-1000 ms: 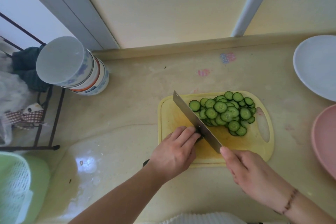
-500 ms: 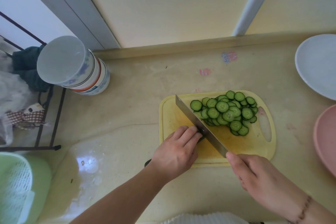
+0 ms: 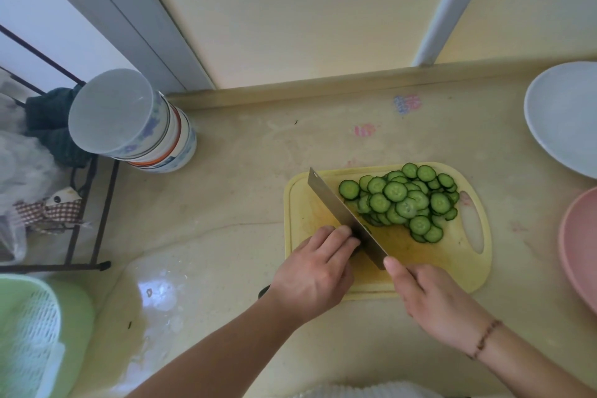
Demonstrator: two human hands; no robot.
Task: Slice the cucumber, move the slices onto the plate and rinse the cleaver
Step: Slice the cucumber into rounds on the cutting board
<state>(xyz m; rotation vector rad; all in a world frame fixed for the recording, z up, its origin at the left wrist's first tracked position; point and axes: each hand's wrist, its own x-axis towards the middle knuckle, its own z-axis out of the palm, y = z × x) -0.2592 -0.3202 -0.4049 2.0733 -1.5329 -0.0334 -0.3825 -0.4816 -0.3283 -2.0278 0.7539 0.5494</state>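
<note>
Two bare hands at work over one pale yellow plastic cutting board (image 3: 458,271) on the cream stone surface (image 3: 245,203). Right hand (image 3: 433,297) wraps the handle of one steel cleaver (image 3: 345,220), fingers curled round it, index finger lying up toward the blade; handle itself hidden under the hand. Left hand (image 3: 318,263) has curled fingers pressing down on the last dark green cucumber stub (image 3: 357,241), knuckles touching the blade's flat side; stub is mostly covered, only a dark sliver shows. Grip judgement: stub is short, wet and likely slippery, so it wants fingertips tucked back and firm downward pressure; little left to hold. Cleaver looks broad and heavy, stiff, best held at the handle close to the blade.

One heap of thin round green cucumber slices (image 3: 403,200) lies on the board just beyond the blade, overlapping, too many to count exactly, roughly thirty plus. Slices are thin, floppy, wet; judged easier to scoop on the blade than to pinch singly.

One white round plate (image 3: 562,119) at far right, well apart from the board, nothing on it. One pink round dish (image 3: 581,249) below it, cut by the frame edge. One stack of patterned ceramic bowls (image 3: 135,126) at left; about four or five, exact count unclear.
</note>
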